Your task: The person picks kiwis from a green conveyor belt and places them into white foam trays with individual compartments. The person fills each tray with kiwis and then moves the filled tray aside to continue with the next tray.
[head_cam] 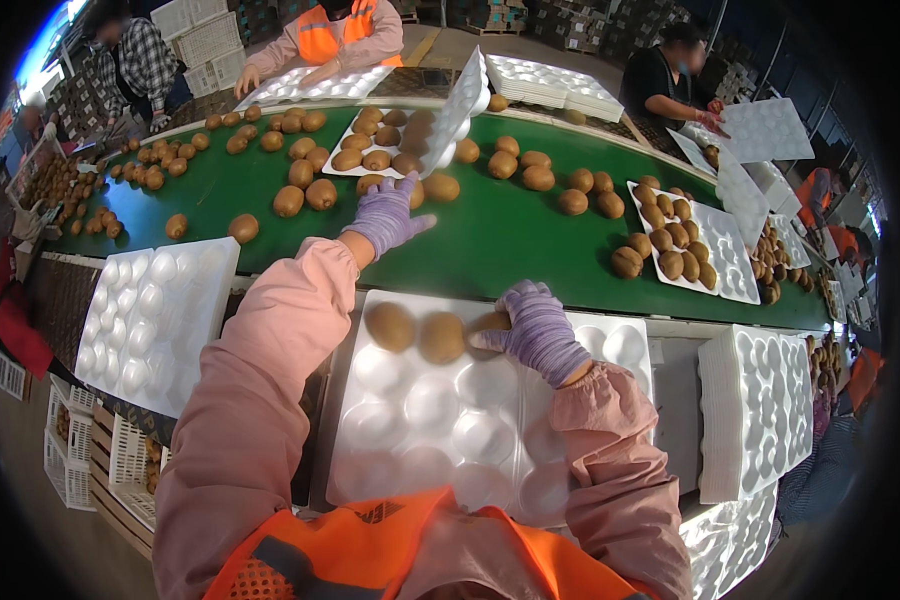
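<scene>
A white moulded tray [430, 405] with round cavities lies before me at the belt's near edge. Two brown kiwifruit, one at the corner [390, 327] and one beside it [442, 337], sit in its far row. My right hand [541, 330], in a purple knit glove, has its thumb and fingers around a third kiwifruit [490, 330] in that row, partly hidden by the hand. My left hand [387, 214], gloved alike, reaches over the green conveyor belt [487, 240]. Its fingers are spread beside kiwifruit [441, 187], with some fruit partly hidden behind them.
Across the belt stands a half-filled tray [330, 166] with its other half raised [465, 105]. Another part-filled tray [727, 255] lies right. Empty trays [150, 315] lean left; a tray stack [765, 405] stands right. Co-workers [349, 37] work opposite. Crates [67, 442] sit lower left.
</scene>
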Tool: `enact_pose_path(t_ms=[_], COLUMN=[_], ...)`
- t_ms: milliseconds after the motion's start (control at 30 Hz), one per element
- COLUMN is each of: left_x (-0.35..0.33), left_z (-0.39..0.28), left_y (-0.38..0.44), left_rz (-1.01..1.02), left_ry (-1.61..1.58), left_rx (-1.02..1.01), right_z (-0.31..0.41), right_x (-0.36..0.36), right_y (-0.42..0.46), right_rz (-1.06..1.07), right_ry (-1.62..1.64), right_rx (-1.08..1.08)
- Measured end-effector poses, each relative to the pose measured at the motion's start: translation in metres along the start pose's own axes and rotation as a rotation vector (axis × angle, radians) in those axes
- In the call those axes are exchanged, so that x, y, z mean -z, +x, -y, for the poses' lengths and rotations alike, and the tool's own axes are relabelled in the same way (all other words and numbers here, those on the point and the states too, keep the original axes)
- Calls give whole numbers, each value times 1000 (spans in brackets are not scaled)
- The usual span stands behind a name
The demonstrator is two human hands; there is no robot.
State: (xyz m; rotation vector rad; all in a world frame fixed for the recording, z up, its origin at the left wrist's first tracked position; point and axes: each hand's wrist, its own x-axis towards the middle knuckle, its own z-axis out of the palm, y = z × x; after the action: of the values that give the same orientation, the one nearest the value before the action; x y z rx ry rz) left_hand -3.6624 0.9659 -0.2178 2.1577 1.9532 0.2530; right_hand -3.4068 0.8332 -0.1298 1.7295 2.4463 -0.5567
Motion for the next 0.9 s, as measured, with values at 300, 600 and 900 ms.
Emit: enact_pose_path(t_ms=[300, 600, 900], left_x=[-53, -49, 40], left_z=[-34, 2, 24], left_y=[87, 91, -46], left_rz=[108, 242, 240], left_ry=[253, -71, -214], left_rx=[-164, -332, -562], right_z=[15, 9, 31], right_x=[-14, -43, -83], right_y=[18, 40, 69], right_rz=[100, -48, -395], right_ry=[60, 305, 811], right_rx=[15, 73, 87])
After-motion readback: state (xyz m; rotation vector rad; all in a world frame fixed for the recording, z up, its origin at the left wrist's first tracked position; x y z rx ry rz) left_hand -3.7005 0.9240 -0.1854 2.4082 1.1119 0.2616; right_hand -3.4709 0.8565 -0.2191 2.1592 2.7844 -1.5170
